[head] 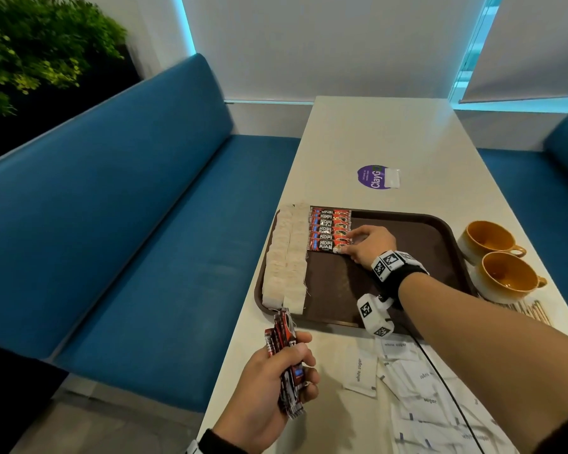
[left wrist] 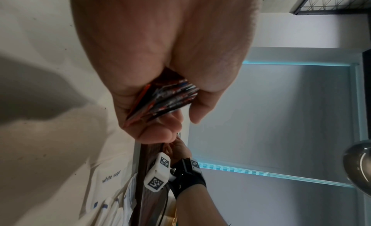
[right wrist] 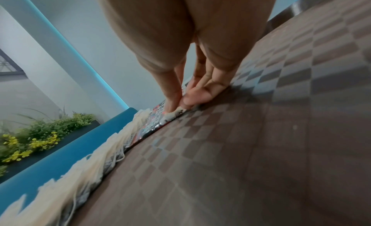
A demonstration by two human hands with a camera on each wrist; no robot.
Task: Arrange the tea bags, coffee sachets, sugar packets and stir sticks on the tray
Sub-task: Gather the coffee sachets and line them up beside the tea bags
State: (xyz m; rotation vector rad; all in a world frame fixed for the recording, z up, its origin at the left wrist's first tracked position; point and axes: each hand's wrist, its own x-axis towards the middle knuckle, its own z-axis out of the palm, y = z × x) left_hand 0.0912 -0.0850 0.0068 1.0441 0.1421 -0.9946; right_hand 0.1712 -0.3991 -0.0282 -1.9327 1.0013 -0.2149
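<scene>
Right hand reaches across brown tray at frame centre, thumb and fingertips pinching end of nearest coffee sachet in row. Left hand, lower centre, grips bundle of sachets. Tea bags line tray's left edge. Sugar packets lie lower right on white table, stir sticks beside two cups at right. Blue bench at left.

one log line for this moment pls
step: laying coffee sachets | right hand: pinching nearest sachet on tray | left hand: holding spare sachets | sugar packets: off tray
</scene>
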